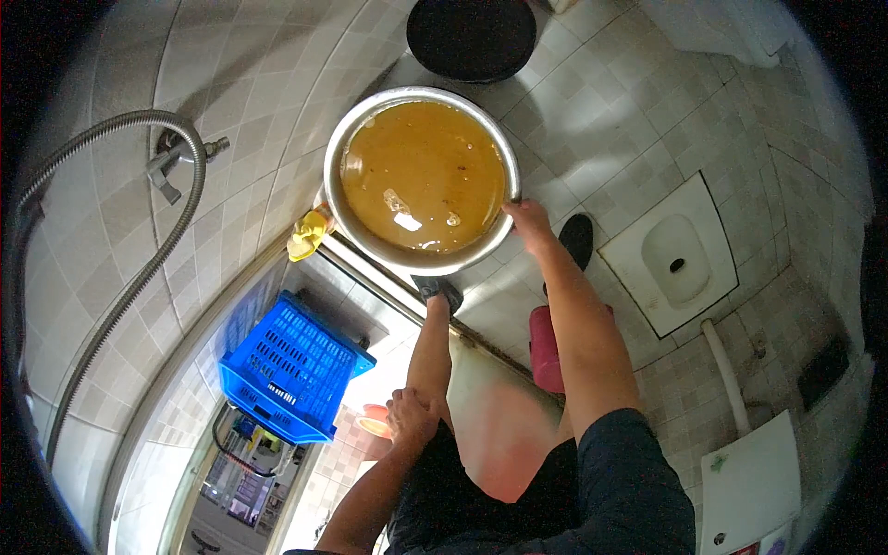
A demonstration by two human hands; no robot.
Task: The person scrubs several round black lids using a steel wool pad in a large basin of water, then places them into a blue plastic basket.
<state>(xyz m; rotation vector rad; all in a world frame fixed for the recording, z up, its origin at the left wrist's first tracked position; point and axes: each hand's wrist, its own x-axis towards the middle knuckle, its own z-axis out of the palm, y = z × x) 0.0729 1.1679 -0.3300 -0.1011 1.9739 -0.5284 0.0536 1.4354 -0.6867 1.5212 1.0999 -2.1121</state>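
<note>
Metal basin [334, 176] of brown liquid [425, 166], upper centre of the frame: your right hand [529, 224] grasps its right rim, seemingly to steady it; your left hand [412, 414] rests on your left leg [430, 356], perhaps for balance, grip unclear.

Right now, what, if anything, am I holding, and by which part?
Your right grip holds the round metal basin by the right side of its rim; your left grip rests on your left leg.

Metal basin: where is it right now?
In the head view, the metal basin is just above and left of centre, below the round black container, with the right hand at its right rim.
</note>
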